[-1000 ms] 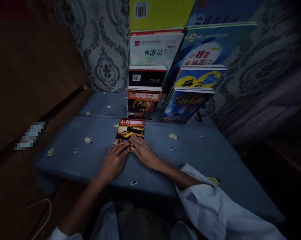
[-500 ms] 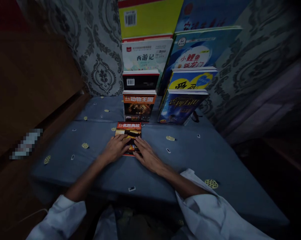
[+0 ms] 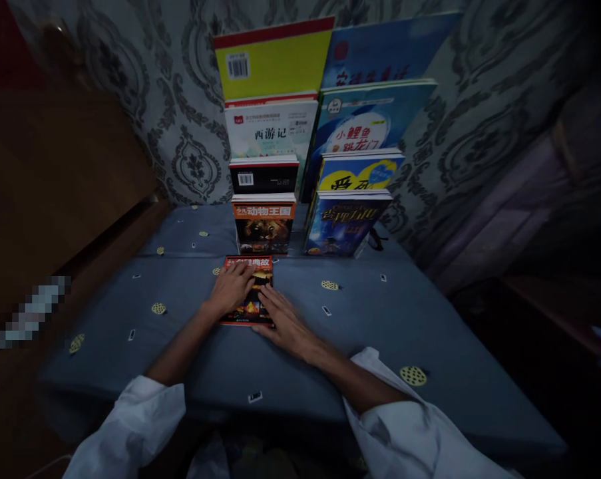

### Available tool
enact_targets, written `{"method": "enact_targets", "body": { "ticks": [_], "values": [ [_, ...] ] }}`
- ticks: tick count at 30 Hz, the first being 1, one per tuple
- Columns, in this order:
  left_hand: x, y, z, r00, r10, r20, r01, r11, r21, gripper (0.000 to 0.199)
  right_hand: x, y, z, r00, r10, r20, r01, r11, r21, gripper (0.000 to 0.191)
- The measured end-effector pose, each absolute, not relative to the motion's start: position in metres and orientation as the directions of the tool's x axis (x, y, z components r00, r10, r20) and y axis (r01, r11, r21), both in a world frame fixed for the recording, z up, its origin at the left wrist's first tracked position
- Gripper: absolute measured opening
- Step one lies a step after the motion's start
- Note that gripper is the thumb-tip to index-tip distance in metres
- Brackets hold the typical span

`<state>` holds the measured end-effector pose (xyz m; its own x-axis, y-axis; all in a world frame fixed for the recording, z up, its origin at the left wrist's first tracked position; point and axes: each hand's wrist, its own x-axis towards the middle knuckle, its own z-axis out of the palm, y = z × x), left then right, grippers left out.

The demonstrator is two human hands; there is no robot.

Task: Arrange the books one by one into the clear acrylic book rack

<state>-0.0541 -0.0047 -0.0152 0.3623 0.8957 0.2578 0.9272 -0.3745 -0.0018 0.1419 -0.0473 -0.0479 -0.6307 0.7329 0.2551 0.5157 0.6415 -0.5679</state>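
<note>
A small book with a red-topped, dark picture cover [image 3: 251,309] lies flat on the blue cloth. My left hand [image 3: 230,290] rests on its upper left part, fingers stretched over the title and partly hiding it. My right hand [image 3: 284,322] lies along the lower right edge, its fingertips on the cover and the thumb by the bottom edge. Both hands are open and grip nothing. Just beyond the book stands an orange-topped book with a lion on its cover [image 3: 263,227].
Behind stand two rows of upright books, including a dark blue book [image 3: 347,223], a white book [image 3: 270,126] and a yellow one [image 3: 275,60]. The patterned cloth [image 3: 380,332] covers the table. A brown wooden panel [image 3: 70,193] flanks it on the left.
My left hand has slid up the cover toward the title, uncovering the lower pictures. My right hand has shifted slightly toward the book's lower right edge. The camera view has tilted up slightly.
</note>
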Motion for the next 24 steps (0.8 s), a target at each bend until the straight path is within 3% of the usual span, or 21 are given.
{"method": "enact_targets", "body": {
  "ticks": [9,13,17,19,24],
  "values": [
    [-0.062,-0.077,-0.028,0.416,0.837,0.355,0.892,-0.452,0.021,0.04,0.141,-0.047,-0.044,-0.614,0.745,0.26,0.507,0.625,-0.594,0.079],
    [-0.067,-0.103,-0.029,0.409,0.836,0.367,0.883,-0.464,0.073,0.038,0.141,-0.046,-0.041,-0.54,0.786,0.3,0.498,0.586,-0.639,0.057],
    [-0.078,-0.101,-0.025,0.4,0.834,0.379,0.834,-0.503,0.228,0.032,0.139,-0.042,-0.04,-0.422,0.853,0.308,0.528,0.507,-0.682,0.042],
    [-0.085,-0.089,-0.024,0.325,0.855,0.404,0.851,-0.451,0.269,0.031,0.139,-0.04,-0.039,-0.398,0.864,0.309,0.555,0.495,-0.669,0.04],
    [-0.092,-0.059,-0.032,0.07,0.918,0.391,0.956,-0.174,0.237,0.043,0.14,-0.04,-0.036,-0.409,0.868,0.282,0.608,0.49,-0.625,0.042]
  ]
}}
